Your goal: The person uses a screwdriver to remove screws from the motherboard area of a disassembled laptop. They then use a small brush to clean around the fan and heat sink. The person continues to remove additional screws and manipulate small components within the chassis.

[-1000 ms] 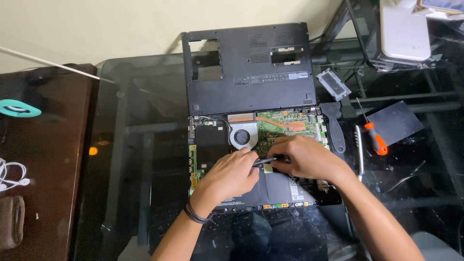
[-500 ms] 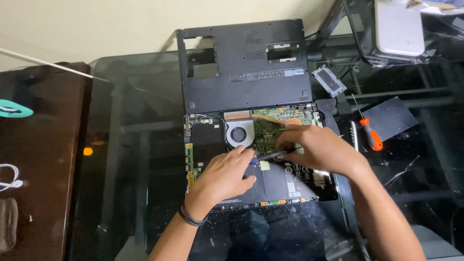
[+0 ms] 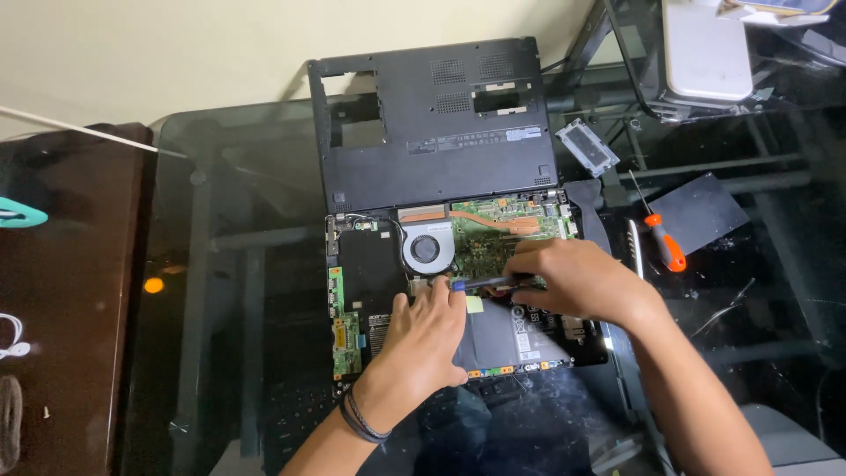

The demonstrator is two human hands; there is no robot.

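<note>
Glass forms the desk top (image 3: 247,203), dark and reflective, set against a pale wall, with a brown wooden surface (image 3: 79,264) adjoining it on the left. On the glass lies an opened laptop (image 3: 458,291), its insides exposed: a round cooling fan (image 3: 426,249), a copper heat pipe (image 3: 493,220), a green circuit board (image 3: 502,242) and a flat grey battery (image 3: 502,339). The removed black bottom cover (image 3: 432,123) rests just behind it, leaning toward the wall.

Both hands work over the middle of the laptop, just in front of the fan. The right hand (image 3: 577,280) has its fingers curled closed around a slim dark tool (image 3: 485,282) with a blue tip, which it holds low over the board. The tool's long axis runs roughly left to right, its blue end pointing left toward the left hand. The left hand (image 3: 432,335), with dark bands at the wrist, lies palm down on the battery's left part, fingers extended and loosely together, fingertips touching the area right beside the tool's tip; it grips nothing that can be seen. The two hands nearly meet at that spot, with the left hand's fingers nearer the blue end.

Off to the right, well apart from the hands, lie an orange-handled screwdriver (image 3: 665,242), a small rectangular cover plate (image 3: 588,147) and a dark flat panel (image 3: 696,211).
</note>
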